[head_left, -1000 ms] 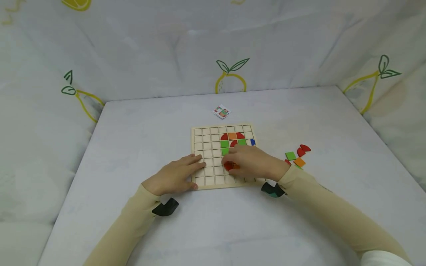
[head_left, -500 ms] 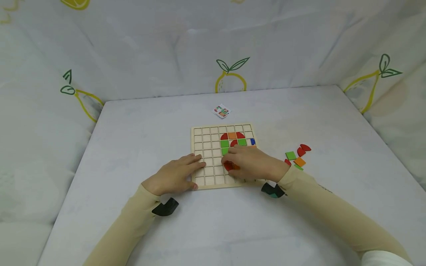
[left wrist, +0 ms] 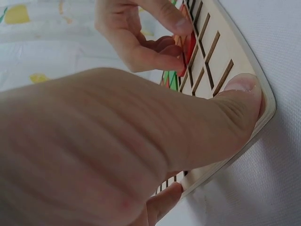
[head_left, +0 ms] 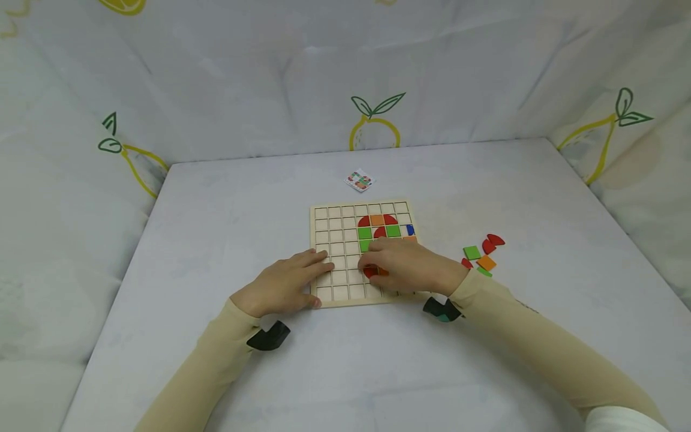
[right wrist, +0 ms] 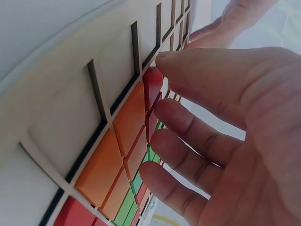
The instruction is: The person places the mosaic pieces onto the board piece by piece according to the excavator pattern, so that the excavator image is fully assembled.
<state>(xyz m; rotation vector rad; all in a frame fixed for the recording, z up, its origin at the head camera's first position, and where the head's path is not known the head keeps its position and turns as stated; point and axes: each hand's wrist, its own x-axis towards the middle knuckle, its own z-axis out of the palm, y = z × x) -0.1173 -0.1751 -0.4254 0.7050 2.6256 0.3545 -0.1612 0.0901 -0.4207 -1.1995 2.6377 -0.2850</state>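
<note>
A pale wooden grid board (head_left: 339, 294) lies on the white-covered table, with coloured tiles set in its right part. My right hand (head_left: 410, 262) is over these tiles, thumb and index finger at a red rounded tile (right wrist: 153, 84), which they pinch near its edges. Beside that tile sit orange tiles (right wrist: 130, 115) in their cells; the palm hides several others from above. At the board's left edge, my left hand (head_left: 283, 283) rests with fingers spread. Its thumb (left wrist: 242, 89) presses on the near corner of the frame.
Right of the board lie loose tiles: a green square (head_left: 472, 252), an orange square (head_left: 486, 263) and several red rounded ones (head_left: 495, 240). A small printed pattern card (head_left: 358, 180) lies behind the board. White cloth walls (head_left: 243, 90) rise beyond the table's back and sides.
Almost nothing differs. My right hand shifts very slightly over the red tile; the left hand and the board stay put.
</note>
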